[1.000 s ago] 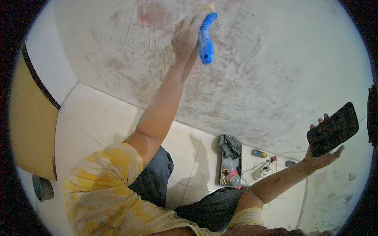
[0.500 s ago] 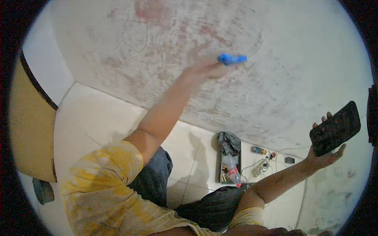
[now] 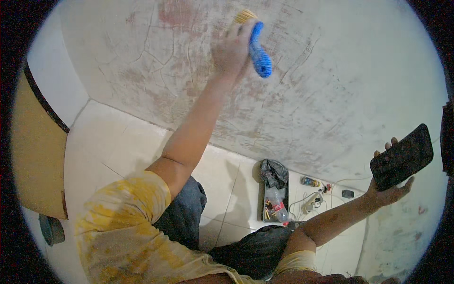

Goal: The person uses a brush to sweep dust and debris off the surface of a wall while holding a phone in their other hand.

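My left hand (image 3: 230,49) is raised against a stained, cracked white wall (image 3: 331,71) and grips a brush with a blue handle (image 3: 259,51); its pale yellow bristles (image 3: 245,16) press on the wall at the top. My right hand (image 3: 390,182) is stretched out low to the right, holding a black phone (image 3: 402,156) flat on its palm and fingers, screen dark.
On the pale tiled floor (image 3: 118,146) near the wall lies an open dark toolbox (image 3: 274,191) with small items and a black bag in it. Cables, a power strip (image 3: 312,202) and small bits lie beside it. A yellow-brown door (image 3: 35,156) stands at the left.
My left hand has swung the brush across the wall, from upper left down to the right and back up, ending higher with the handle pointing down. The phone hand has barely moved.
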`<state>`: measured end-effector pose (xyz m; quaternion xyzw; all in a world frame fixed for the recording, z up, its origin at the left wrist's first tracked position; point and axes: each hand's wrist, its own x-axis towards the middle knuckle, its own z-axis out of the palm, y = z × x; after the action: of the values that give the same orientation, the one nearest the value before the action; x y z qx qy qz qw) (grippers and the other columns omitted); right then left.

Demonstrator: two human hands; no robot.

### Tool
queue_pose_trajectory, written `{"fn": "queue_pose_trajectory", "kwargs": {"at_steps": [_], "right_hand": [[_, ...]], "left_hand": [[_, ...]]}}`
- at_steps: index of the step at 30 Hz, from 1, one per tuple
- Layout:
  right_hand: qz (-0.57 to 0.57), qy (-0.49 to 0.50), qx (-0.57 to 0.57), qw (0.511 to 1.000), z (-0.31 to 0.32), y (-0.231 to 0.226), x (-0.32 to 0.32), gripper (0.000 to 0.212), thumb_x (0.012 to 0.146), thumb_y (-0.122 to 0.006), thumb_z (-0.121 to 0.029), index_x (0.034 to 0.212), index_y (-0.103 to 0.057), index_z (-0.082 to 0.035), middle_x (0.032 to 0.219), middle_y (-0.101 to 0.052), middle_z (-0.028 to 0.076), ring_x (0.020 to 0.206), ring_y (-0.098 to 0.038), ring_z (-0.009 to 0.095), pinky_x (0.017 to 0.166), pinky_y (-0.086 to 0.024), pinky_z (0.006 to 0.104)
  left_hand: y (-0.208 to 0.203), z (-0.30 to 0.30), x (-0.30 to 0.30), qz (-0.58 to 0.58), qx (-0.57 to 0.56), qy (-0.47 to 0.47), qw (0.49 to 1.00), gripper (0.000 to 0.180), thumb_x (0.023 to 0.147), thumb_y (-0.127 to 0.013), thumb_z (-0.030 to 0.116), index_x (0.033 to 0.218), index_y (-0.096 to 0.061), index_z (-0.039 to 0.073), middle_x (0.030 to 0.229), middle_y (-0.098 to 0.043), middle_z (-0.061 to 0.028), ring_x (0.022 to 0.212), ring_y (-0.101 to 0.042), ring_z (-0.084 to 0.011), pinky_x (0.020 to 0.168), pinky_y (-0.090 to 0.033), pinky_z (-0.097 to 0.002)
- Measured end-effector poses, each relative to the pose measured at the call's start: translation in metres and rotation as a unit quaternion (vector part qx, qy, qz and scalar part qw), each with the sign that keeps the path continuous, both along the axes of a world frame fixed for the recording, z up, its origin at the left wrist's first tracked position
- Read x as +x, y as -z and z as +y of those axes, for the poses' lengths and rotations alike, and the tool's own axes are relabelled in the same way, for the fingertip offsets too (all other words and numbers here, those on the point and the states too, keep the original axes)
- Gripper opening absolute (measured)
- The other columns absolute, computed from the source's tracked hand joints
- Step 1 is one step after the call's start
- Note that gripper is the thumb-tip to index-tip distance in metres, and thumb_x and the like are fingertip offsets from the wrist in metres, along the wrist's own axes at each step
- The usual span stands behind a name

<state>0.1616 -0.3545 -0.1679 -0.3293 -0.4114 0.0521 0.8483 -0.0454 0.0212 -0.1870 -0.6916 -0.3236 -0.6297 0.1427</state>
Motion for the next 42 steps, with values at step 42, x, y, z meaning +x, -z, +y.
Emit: {"fn": "queue_pose_trajectory", "kwargs": {"at_steps": [42], "right_hand": [[-0.011, 0.097, -0.031, 0.995, -0.008, -0.016, -0.025, 0.077, 0.082, -0.034, -0.051, 0.137, -0.024, 0.002, 0.13, -0.037, 0.03, 0.112, -0.048, 0.037, 0.082, -0.049, 0.048]], "left_hand": [[-0.012, 0.032, -0.068, -0.231, -0.092, 0.032, 0.968, 0.035, 0.082, -0.059, 0.038, 0.098, -0.066, 0.008, 0.091, -0.065, -0.0169, 0.089, -0.062, -0.0308, 0.082, -0.046, -0.0364]]}}
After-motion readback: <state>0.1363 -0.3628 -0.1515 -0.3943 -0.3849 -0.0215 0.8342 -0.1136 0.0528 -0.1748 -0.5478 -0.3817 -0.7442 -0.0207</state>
